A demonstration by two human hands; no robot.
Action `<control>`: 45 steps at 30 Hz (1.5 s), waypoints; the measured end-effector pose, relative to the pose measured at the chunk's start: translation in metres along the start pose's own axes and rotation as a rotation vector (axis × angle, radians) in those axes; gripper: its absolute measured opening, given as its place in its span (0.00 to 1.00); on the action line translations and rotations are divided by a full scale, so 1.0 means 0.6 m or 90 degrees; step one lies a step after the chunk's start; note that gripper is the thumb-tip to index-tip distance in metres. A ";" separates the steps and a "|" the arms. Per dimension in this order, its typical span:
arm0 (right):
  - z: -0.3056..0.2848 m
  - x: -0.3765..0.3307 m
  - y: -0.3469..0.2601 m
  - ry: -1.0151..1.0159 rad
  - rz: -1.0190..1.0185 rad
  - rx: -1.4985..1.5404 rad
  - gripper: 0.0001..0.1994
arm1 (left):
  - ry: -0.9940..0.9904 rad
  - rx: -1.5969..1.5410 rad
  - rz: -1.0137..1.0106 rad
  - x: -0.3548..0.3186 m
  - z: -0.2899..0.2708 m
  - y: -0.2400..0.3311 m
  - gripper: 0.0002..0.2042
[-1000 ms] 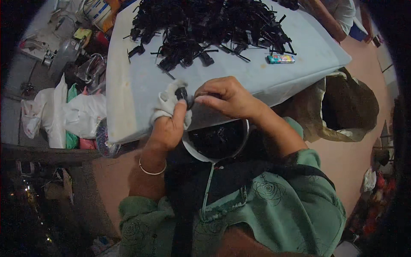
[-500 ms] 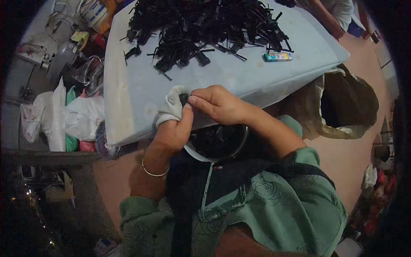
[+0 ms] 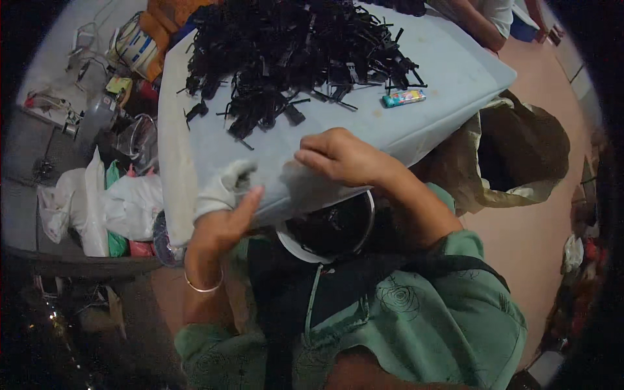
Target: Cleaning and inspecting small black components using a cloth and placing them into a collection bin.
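Observation:
My left hand (image 3: pixel 224 208) is over the near edge of the table, blurred by motion. A whitish glove or cloth wrap (image 3: pixel 221 188) covers its curled fingers, and the bare thumb stands apart; a dark hollow shows between them, its contents unclear. To the right, my right hand (image 3: pixel 341 156) is bare, with thumb and fingers pinched together; anything between the fingertips is too small to make out. A dark smear, perhaps shadow, lies below them. Beyond both hands, a big heap of black plastic pieces with thin prongs or straps (image 3: pixel 286 58) covers the far part of the pale table (image 3: pixel 455 71).
A white-rimmed bucket (image 3: pixel 296 250) with dark contents stands below the table edge. An open brown sack (image 3: pixel 487 188) is at the right. A small colourful packet (image 3: pixel 404 97) lies near the heap. Plastic bags (image 3: pixel 133 201) crowd the left; another person's arm (image 3: pixel 478 26) shows far right.
My hands were together around a small black piece and are now apart. The left has moved left and nearer; the right has stayed about where it was. The view has shifted slightly.

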State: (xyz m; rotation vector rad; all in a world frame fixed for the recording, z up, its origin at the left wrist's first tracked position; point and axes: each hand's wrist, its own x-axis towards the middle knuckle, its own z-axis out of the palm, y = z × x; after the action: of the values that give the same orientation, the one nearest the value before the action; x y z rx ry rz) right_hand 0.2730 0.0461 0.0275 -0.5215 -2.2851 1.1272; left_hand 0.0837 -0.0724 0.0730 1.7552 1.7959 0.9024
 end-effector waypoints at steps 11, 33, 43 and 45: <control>0.016 0.003 0.039 0.150 -0.094 0.011 0.10 | 0.023 0.392 0.382 0.373 0.043 0.038 0.16; -0.066 -0.028 0.041 0.183 0.077 -0.056 0.11 | -0.111 0.243 0.220 0.250 0.020 0.002 0.15; 0.009 -0.006 0.024 0.259 0.019 -0.374 0.10 | 0.266 0.193 0.308 0.123 0.009 -0.001 0.08; 0.020 0.001 0.029 0.190 0.066 -0.428 0.08 | 0.239 0.212 0.355 0.099 0.015 0.010 0.08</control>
State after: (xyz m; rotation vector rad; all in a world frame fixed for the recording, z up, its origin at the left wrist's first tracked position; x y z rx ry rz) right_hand 0.2668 0.0493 0.0076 -0.9922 -2.3430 0.2583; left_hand 0.0902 -0.0129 0.0783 2.5140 1.7781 1.2732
